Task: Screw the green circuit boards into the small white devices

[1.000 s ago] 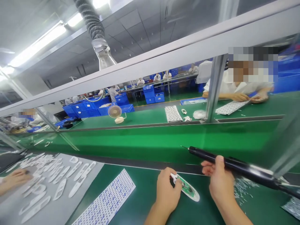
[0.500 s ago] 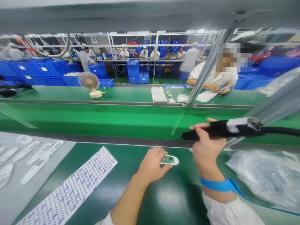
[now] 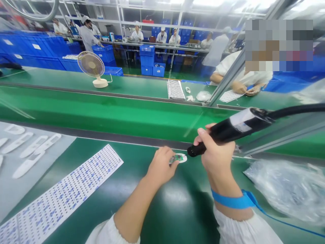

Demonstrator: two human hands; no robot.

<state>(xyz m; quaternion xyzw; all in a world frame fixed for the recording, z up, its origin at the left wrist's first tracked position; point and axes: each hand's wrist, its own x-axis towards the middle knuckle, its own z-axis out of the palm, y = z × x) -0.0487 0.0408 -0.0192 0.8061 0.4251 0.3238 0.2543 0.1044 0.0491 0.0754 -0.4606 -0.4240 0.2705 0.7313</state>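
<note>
My left hand (image 3: pixel 162 166) is closed around the near end of a small white oval casing (image 3: pixel 183 158) with a green circuit board inside, held at the green bench top. My right hand (image 3: pixel 218 154) grips a black electric screwdriver (image 3: pixel 228 130) with a silver rear end and a thick cable. The tool slants down to the left, its tip close to the right end of the casing; whether it touches I cannot tell. A blue strap (image 3: pixel 230 200) circles my right wrist.
At left lie a white sheet with blue print (image 3: pixel 68 189) and several white plastic shells (image 3: pixel 29 164) on a grey mat. A clear plastic bag (image 3: pixel 281 193) lies right. Beyond the green belt (image 3: pixel 127 113) stand a fan (image 3: pixel 91 66) and a co-worker (image 3: pixel 254 79) with hands on a sheet.
The screwdriver has come left and down, so its tip is now beside the casing. My left hand still holds the casing. The camera view has tilted downward.
</note>
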